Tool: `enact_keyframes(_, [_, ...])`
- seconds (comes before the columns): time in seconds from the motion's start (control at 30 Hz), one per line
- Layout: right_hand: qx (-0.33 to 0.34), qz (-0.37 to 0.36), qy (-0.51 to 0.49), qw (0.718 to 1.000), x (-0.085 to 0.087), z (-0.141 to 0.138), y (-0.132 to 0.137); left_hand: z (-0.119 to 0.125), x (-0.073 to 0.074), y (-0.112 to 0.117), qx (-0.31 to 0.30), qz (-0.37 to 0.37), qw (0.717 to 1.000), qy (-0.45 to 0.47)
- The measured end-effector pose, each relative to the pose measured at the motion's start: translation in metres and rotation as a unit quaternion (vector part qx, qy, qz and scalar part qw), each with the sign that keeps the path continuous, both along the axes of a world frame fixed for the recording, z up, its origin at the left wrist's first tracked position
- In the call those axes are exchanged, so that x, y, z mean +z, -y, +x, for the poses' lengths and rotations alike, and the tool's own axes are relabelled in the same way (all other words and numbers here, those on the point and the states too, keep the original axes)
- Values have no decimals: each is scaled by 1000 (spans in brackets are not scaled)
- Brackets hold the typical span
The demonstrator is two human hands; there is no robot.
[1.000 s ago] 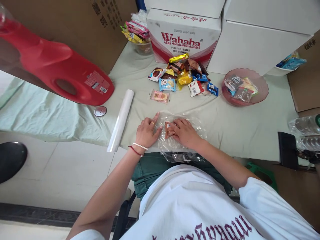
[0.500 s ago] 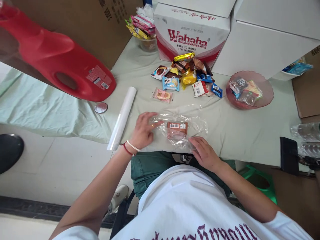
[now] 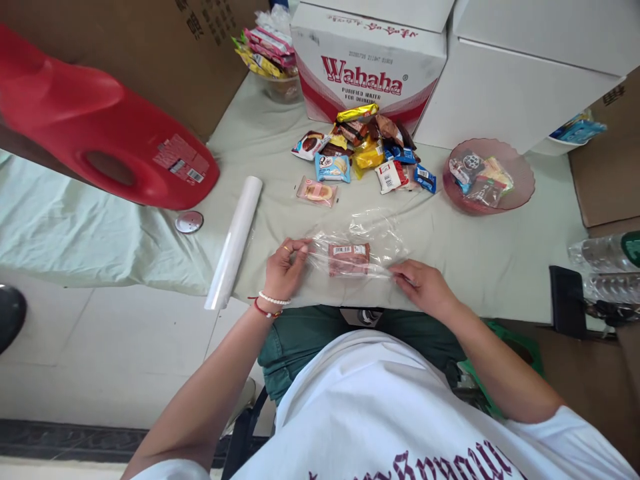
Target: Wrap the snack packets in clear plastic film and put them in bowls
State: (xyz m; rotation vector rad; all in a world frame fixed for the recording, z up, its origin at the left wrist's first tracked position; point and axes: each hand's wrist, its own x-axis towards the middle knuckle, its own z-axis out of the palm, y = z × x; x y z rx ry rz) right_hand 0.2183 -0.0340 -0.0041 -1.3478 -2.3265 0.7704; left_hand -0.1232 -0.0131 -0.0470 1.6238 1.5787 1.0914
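Note:
A brown packaged snack [image 3: 349, 261] lies on the cloth-covered table in front of me, with a sheet of clear plastic wrap [image 3: 383, 233] around it and partly over it. On the left, my left hand [image 3: 287, 268] pinches one edge of the wrap between thumb and fingers. My right hand [image 3: 423, 285] pinches the opposite edge, near its front right corner. The wrap stretches between both hands, its far part crumpled and raised. A white roll of film [image 3: 234, 243] rests to the left of my left hand.
Behind the wrap lies a pile of wrapped snacks [image 3: 367, 150] before a Wahaba-printed carton [image 3: 370, 67]. A pink bowl [image 3: 523, 183] holding packets stands at right. A large red jug [image 3: 150, 157] and a small round tin [image 3: 189, 222] are at left. A black phone-like object [image 3: 567, 300] sits at the right edge.
My left hand has gone from spread fingers to a pinch on the wrap. My right hand has moved slightly right and up, and the wrap's near edge now lifts over the snack.

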Motion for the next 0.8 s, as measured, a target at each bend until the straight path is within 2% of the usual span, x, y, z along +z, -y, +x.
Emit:
enact_keyframes(0.1, [8,-31,-32,999,19,4,-24,1,-6,7,47,-20,998,45])
enact_keyframes(0.17, [11,-81,-54,995,25,4,-41,4,-8,12,88,-20,995,43])
enact_keyframes(0.3, [-7,-263,-92,960,17,6,-72,8,-8,16,183,-28,983,-23])
enact_keyframes(0.4, [-38,-353,-120,927,8,11,-85,10,-8,18,209,-25,977,-46])
enact_keyframes(0.5, [-61,-383,-158,908,8,15,-86,11,-7,21,220,-14,974,-46])
enact_keyframes(0.6, [-80,-373,-182,906,11,10,-80,12,-6,23,219,-16,975,-41])
enact_keyframes(0.7, [-87,-353,-159,918,10,-3,-76,13,-6,22,194,-22,979,-49])
enact_keyframes(0.8, [-75,-384,-115,913,7,-22,-76,14,-8,19,162,-4,983,-90])
